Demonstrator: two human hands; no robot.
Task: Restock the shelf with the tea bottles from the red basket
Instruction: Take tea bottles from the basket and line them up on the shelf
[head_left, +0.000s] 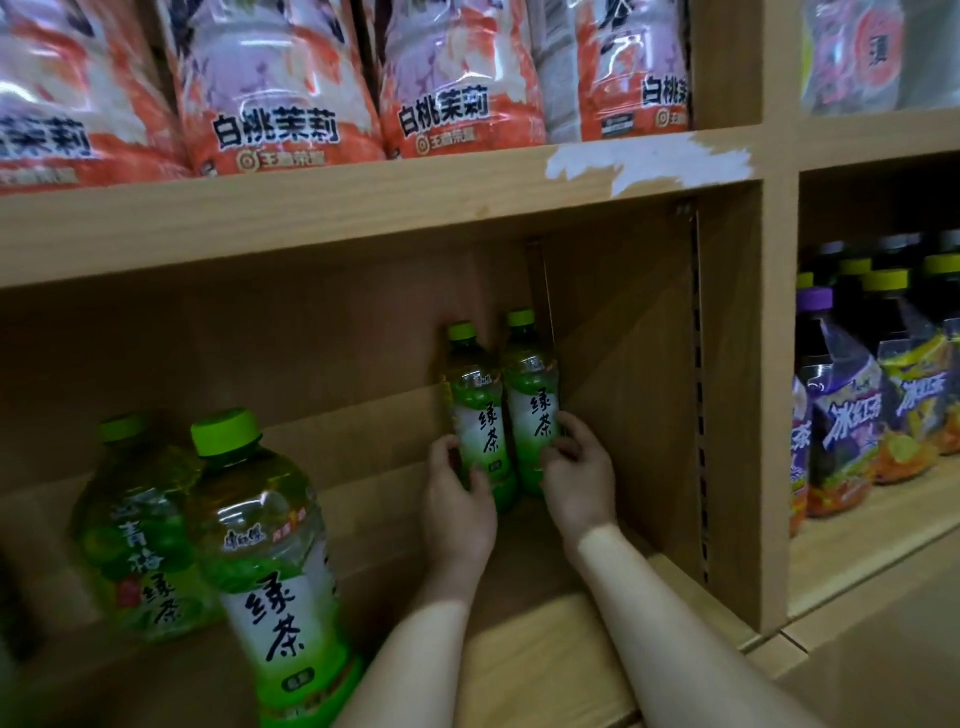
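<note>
Two green tea bottles stand upright, touching, at the back right corner of the wooden shelf (363, 208). Left hand (457, 499) wraps the left bottle (475, 410); right hand (576, 467) wraps the right bottle (530, 395). Open board lies left of them. Labels read 绿茶. A front bottle (270, 571) stands near the edge.

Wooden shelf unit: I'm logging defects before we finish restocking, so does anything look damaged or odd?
Yes. The front edge of the upper light wooden shelf board has a chipped patch of white exposed surface near the right upright. The bottles appear upright.
</note>
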